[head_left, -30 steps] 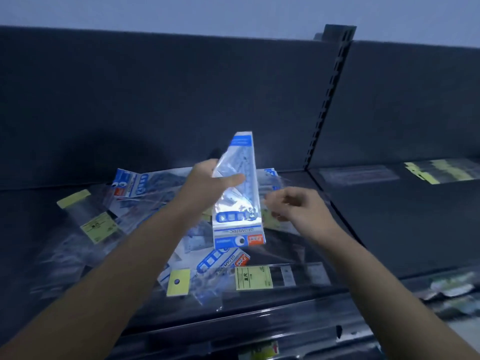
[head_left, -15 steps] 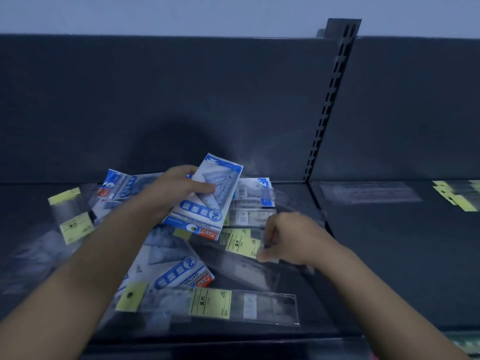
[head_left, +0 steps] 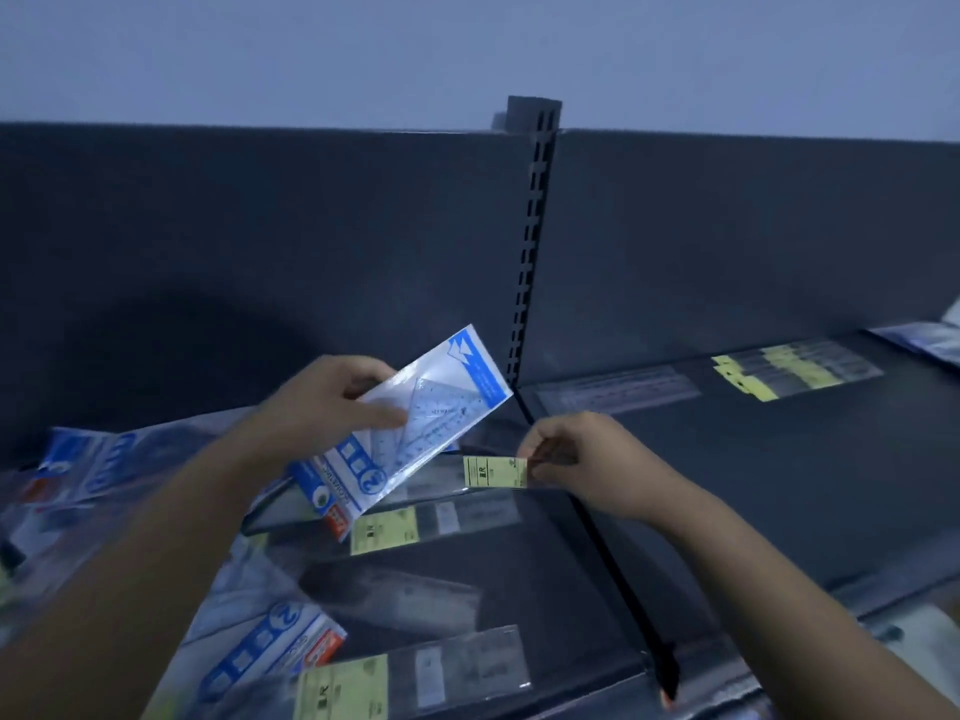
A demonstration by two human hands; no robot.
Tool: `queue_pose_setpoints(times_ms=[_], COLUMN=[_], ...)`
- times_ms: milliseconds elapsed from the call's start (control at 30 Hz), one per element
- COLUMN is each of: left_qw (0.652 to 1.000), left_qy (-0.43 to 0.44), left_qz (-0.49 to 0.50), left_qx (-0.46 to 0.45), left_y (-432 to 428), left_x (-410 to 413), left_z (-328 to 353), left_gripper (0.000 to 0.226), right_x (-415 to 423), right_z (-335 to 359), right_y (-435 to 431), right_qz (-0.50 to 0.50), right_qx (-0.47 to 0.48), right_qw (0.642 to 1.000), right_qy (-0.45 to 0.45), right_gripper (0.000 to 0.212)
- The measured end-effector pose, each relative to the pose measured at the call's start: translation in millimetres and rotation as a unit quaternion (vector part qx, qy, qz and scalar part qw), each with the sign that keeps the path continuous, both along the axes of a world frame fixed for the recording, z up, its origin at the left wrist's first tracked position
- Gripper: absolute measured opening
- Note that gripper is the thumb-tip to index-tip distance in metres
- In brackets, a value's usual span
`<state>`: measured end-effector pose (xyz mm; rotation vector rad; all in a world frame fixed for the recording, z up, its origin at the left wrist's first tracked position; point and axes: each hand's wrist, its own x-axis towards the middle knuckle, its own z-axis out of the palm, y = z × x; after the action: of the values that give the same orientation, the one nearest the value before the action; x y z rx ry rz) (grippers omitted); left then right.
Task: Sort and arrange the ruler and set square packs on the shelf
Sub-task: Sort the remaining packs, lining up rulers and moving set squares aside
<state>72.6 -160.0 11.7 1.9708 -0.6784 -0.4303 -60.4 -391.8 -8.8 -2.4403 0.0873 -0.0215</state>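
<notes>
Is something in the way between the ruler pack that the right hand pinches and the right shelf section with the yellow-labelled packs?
Nothing visible blocks it. The right hand holds the ruler pack just left of the dark seam between the sections. Beyond it, the right shelf holds only flat packs, among them the yellow-labelled packs toward the back.

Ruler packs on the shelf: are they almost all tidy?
Not yet. Done: a few ruler packs lie lined up on the right shelf section. In hand: the left hand holds a set square pack, the right hand pinches a yellow-labelled ruler pack. Still to do: the jumbled pile below.
</notes>
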Motion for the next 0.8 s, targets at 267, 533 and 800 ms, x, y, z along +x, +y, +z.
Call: queue_pose_setpoints(times_ms=[267,533,800], left_qw=[0.996,0.991,0.993], left_qy=[-0.017,-0.036,-0.032], left_qz=[-0.074,-0.127,-0.111], left_qx=[-0.046,0.008,-0.024], left_y=[-125.1,-304.0,-522.2], left_x=[-16.9,-81.9,-170.7], left_z=[7.8,2.8,-1.9], left_gripper=[0.007,0.008,0.010], right_x=[-67.7,-133.1,-229.2], right_z=[14.8,4.9,1.9], right_y=[-100.2,-258.6,-471.1], right_qz=[-0.070,-0.080,-0.092], right_qx=[0.002,-0.008,0.024], right_qw=[0.997,0.997,0.994], right_qy=[0.007,-0.020,-0.048], right_gripper=[0.019,0.015,0.019])
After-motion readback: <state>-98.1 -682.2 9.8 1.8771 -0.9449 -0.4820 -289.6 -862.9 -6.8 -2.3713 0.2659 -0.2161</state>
